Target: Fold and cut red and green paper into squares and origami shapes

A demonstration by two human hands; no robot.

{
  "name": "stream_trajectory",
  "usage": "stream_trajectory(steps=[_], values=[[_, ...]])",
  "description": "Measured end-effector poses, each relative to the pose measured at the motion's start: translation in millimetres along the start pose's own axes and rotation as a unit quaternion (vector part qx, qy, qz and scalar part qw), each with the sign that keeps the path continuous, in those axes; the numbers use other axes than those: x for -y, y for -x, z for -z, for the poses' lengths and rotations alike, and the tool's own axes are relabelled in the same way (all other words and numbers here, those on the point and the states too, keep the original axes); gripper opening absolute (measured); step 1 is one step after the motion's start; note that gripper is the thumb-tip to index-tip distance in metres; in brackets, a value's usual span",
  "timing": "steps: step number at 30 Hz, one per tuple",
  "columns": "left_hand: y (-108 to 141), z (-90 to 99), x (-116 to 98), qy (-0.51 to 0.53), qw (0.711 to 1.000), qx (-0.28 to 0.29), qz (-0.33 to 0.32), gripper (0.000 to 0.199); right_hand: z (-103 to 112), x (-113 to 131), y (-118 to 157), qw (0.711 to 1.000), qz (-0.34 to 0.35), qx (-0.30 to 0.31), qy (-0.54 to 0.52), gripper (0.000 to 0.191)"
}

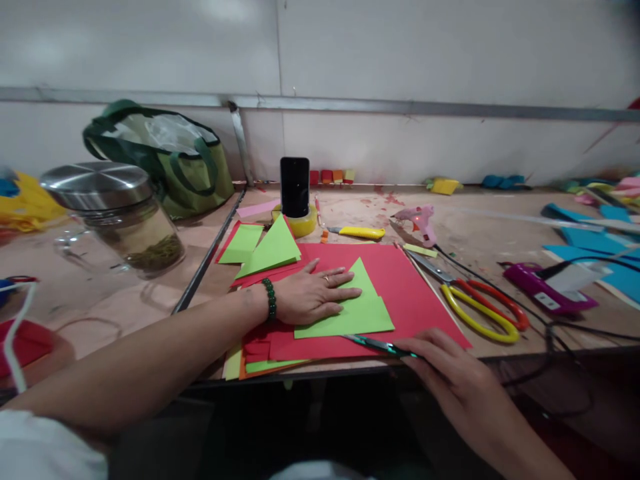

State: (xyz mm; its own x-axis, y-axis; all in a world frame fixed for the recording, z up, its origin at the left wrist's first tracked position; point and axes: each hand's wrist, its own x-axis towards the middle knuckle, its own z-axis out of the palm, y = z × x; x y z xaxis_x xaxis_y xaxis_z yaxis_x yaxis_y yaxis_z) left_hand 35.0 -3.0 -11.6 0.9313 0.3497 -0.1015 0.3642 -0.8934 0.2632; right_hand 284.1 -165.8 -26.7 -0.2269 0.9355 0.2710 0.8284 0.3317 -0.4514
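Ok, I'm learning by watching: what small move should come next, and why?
Perhaps slide the knife along the near edge of the green paper: the left hand lies flat on it, and the right hand has the knife's tip beside that edge.

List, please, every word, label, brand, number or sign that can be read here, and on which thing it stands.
No text can be read for certain.
Purple power strip: small marks on its front, too small and blurred to read.
Phone: dark front, nothing readable.
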Motion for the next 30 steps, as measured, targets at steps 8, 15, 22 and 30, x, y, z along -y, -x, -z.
stream_trajectory(steps=[8,15,22,30], values=[[0.5,-0.9,0.6,0.002,1.000,-0.005,-0.004,0.051,-7.1,10.0,-6.5,1.000,0.021,0.000,-0.001,0.023],[0.1,-1.1,0.4,0.004,1.000,-0.003,-0.007,0.051,-12.7,15.4,-6.8,1.000,0.030,0.002,0.001,0.023],[0.2,-0.4,0.4,0.026,1.000,-0.003,-0.005,0.051,-15.9,23.9,-12.9,0.999,0.047,0.000,-0.004,0.025],[-0.5,-1.7,3.0,0.035,0.999,-0.003,-0.008,0.053,-23.0,28.5,-15.8,0.997,0.074,-0.011,-0.005,0.023]])
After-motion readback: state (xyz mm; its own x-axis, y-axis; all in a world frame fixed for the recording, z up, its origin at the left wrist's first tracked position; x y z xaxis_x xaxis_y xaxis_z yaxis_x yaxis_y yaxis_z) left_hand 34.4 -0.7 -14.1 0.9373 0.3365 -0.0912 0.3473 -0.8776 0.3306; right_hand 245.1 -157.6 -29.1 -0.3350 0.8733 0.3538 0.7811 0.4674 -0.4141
